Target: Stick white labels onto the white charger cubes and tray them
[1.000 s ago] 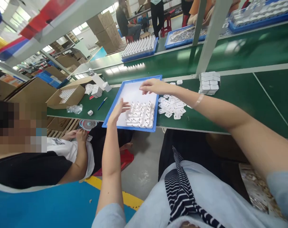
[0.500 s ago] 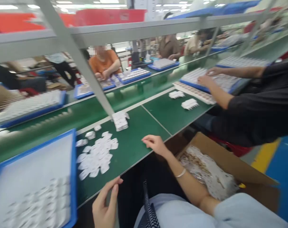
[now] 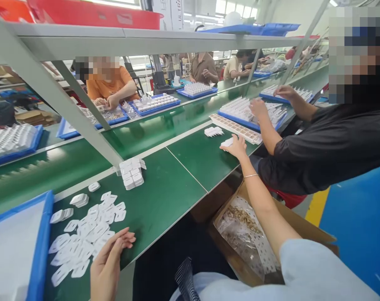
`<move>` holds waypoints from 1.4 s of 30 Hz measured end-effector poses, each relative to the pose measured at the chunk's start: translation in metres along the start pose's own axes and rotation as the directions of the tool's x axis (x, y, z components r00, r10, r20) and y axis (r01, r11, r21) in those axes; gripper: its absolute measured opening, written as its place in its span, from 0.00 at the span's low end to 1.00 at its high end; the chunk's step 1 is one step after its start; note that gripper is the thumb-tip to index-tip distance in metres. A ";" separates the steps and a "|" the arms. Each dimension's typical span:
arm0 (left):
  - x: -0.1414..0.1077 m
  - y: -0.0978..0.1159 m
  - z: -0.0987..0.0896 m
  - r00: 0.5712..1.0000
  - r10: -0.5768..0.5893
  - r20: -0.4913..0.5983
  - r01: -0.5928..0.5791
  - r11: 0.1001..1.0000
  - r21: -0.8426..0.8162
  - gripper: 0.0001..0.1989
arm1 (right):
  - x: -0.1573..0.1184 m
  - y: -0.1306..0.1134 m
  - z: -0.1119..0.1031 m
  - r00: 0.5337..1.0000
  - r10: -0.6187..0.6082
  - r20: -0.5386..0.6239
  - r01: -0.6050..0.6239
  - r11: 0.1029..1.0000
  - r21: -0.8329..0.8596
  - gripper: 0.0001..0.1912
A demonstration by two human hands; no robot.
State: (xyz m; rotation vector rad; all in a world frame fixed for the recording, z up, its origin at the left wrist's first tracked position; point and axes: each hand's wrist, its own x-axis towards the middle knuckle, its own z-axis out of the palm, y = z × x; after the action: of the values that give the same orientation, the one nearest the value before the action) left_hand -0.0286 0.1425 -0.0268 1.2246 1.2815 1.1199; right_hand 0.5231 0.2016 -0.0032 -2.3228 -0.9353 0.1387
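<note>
My right hand [image 3: 237, 147] reaches far out over the green table [image 3: 165, 188], its fingers closed round a small bundle of white parts [image 3: 227, 143]. Just behind it lies a similar white bundle [image 3: 214, 131]. My left hand [image 3: 113, 255] is at the table's near edge, fingers apart and slightly curled, with nothing in it. Beside it spreads a loose pile of flat white pieces [image 3: 89, 230]. Short stacks of white pieces [image 3: 80, 200] stand behind the pile, and a block of stacked white pieces [image 3: 132, 173] is by the shelf post.
A blue-rimmed tray [image 3: 42, 246] is at the left. On the right, a co-worker's hands are over a blue tray of white parts [image 3: 240, 113], beside a beige grid tray [image 3: 237, 128]. An open carton [image 3: 299, 217] stands below the table. A slanted post [image 3: 67, 100] rises behind.
My right hand has moved forward and right and closed on the white bundle. My left hand has come up beside the loose pile. The view has turned right.
</note>
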 end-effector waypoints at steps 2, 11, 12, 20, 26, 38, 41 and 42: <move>0.001 0.000 0.001 1.000 -0.004 -0.020 0.004 1.000 -0.003 0.12 | 0.007 0.004 0.006 0.999 0.002 0.032 -0.001 0.999 -0.045 0.46; -0.002 -0.006 0.001 0.998 0.033 -0.055 -0.023 0.986 0.163 0.17 | -0.009 -0.030 0.040 0.978 -0.159 0.133 0.174 0.978 -0.116 0.45; -0.002 -0.006 0.001 0.998 0.031 -0.055 -0.021 0.985 0.171 0.18 | -0.015 -0.043 0.049 0.970 -0.188 0.152 0.206 0.972 -0.114 0.45; -0.002 -0.018 -0.011 0.996 -0.008 -0.087 0.018 0.993 0.119 0.26 | -0.052 -0.135 0.107 0.907 -0.321 0.272 0.349 0.935 -0.063 0.48; -0.003 -0.016 -0.014 0.999 -0.014 -0.046 0.018 0.996 0.085 0.26 | 0.034 -0.128 0.072 0.986 -0.117 0.122 0.129 0.987 -0.100 0.49; -0.006 -0.012 -0.005 0.999 -0.010 -0.041 0.014 0.995 0.102 0.24 | 0.087 -0.104 0.078 0.976 0.007 0.218 0.027 0.988 -0.154 0.27; -0.007 -0.011 -0.003 1.000 0.015 -0.027 -0.013 0.997 0.078 0.22 | 0.073 -0.118 0.083 0.940 -0.079 0.333 0.127 0.984 -0.123 0.26; -0.007 -0.010 -0.002 1.000 0.020 -0.022 -0.019 0.998 0.068 0.22 | 0.068 -0.123 0.083 0.923 -0.104 0.370 0.154 0.982 -0.110 0.25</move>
State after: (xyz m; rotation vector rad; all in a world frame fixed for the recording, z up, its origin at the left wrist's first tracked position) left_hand -0.0316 0.1346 -0.0366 1.2802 1.3364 1.1146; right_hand 0.4747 0.3569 0.0109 -2.3969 -1.3147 0.4766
